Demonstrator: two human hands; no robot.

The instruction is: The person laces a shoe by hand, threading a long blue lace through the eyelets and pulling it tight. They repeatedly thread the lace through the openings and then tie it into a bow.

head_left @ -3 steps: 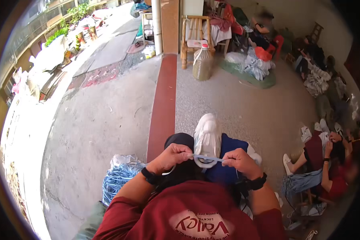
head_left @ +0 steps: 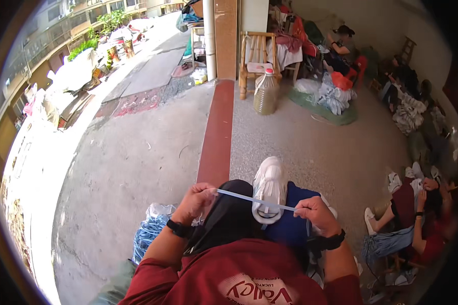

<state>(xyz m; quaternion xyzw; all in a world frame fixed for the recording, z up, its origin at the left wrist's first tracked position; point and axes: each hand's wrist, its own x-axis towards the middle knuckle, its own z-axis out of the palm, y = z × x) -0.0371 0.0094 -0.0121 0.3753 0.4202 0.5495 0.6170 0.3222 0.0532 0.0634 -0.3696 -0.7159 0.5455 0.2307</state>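
A pale blue flat shoelace [head_left: 235, 195] is stretched taut between my two hands, slanting down a little to the right. My left hand [head_left: 197, 198] pinches one end above my dark trouser leg [head_left: 229, 206]. At the other end, the fingers of my right hand [head_left: 316, 212] are closed on the lace over a dark blue cloth [head_left: 296, 203]. Beneath the lace lies a white sneaker [head_left: 269, 178] on my lap, toe pointing away; the lace crosses above its opening. Whether lace and shoe touch, I cannot tell.
A bundle of blue laces [head_left: 150, 235] lies at my left. Ahead stand a bamboo chair [head_left: 258, 53] and a large plastic jug [head_left: 265, 94]. On the right a co-worker [head_left: 422, 213] sits with white shoes and blue laces. Another person [head_left: 341, 48] sits farther back beside piled white material [head_left: 336, 96].
My hands have spread farther apart, the left one moving left, and a longer stretch of lace shows between them. The whole scene has shifted slightly down and right in the view.
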